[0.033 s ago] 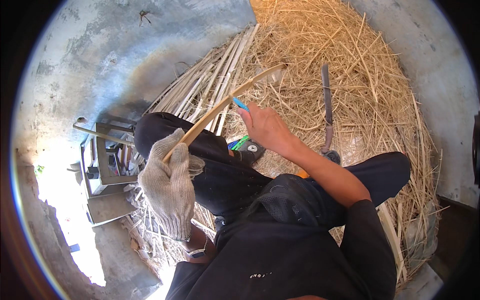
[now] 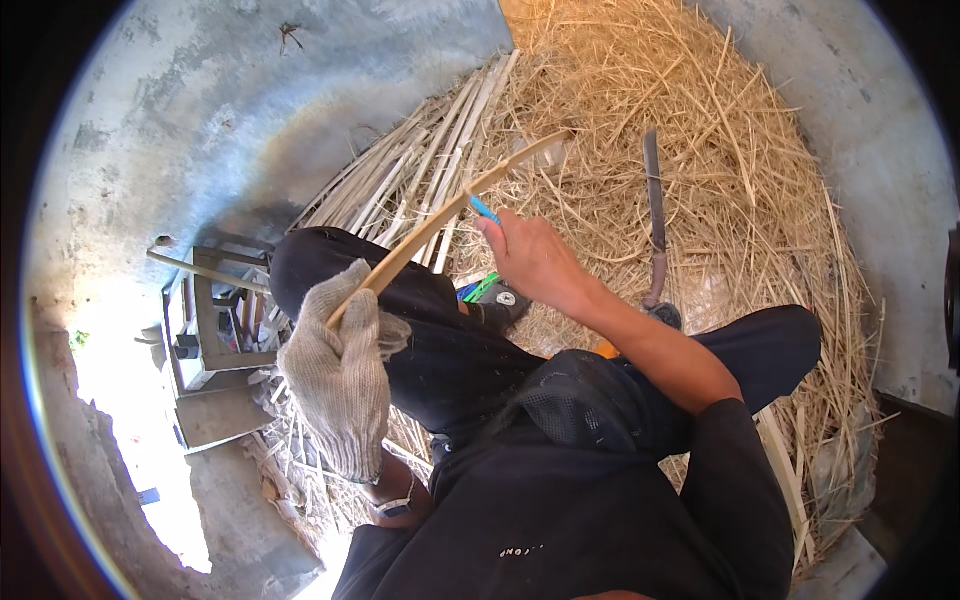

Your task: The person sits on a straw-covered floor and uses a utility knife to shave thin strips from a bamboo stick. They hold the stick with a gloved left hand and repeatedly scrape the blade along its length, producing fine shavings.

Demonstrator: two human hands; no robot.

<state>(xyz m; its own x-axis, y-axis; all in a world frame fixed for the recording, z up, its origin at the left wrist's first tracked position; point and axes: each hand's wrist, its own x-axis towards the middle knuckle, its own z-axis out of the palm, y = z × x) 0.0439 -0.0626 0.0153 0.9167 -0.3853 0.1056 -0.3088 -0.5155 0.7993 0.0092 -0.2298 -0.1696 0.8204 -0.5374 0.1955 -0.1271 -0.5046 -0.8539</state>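
My left hand [image 2: 345,370], in a knitted off-white work glove, is closed round the lower end of a long, flat bamboo strip [image 2: 420,235]. The strip slants up and away to the right over my crossed legs. My bare right hand [image 2: 540,262] is closed on a slim blue tool [image 2: 484,209] whose kind I cannot make out. Its blue end lies at the lower edge of the strip, about midway along. My fingers hide the rest of the tool.
Straw-like shavings [image 2: 670,80] cover the floor ahead. A long-bladed machete [image 2: 655,195] lies on them at the right. Split strips [image 2: 455,140] are stacked along the left wall. A wooden stool-like frame [image 2: 220,320] stands left, and a shoe [image 2: 500,303] shows beyond my knee.
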